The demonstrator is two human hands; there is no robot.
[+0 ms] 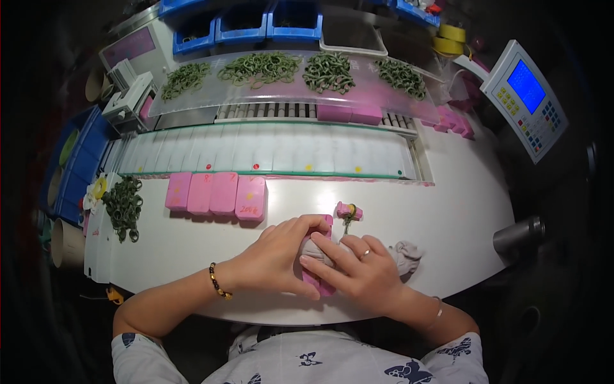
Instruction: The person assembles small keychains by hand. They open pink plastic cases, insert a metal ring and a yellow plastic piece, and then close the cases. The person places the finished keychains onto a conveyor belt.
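A pink mould-like block (pixel 326 286) stands on the white table in front of me, mostly covered by my hands. My left hand (pixel 281 253) curves round it, thumb at the near end and fingers at the far end. Against the block, my right hand (pixel 361 272) presses a bunched grey cloth (pixel 316 254) under its bent fingers. More grey cloth (pixel 407 257) lies to the right of that hand; whether it is the same piece, I cannot tell. Just beyond my fingers is a small pink piece (pixel 348 211) with a green ring-like strand on it.
Several pink blocks (pixel 220 193) stand in a row at left, beside a heap of green rings (pixel 123 206). A white slatted strip (pixel 268 148) crosses behind, below a clear shelf (pixel 256 96) with ring piles. A keypad display (pixel 527 96) and dark cylinder (pixel 519 237) are at right.
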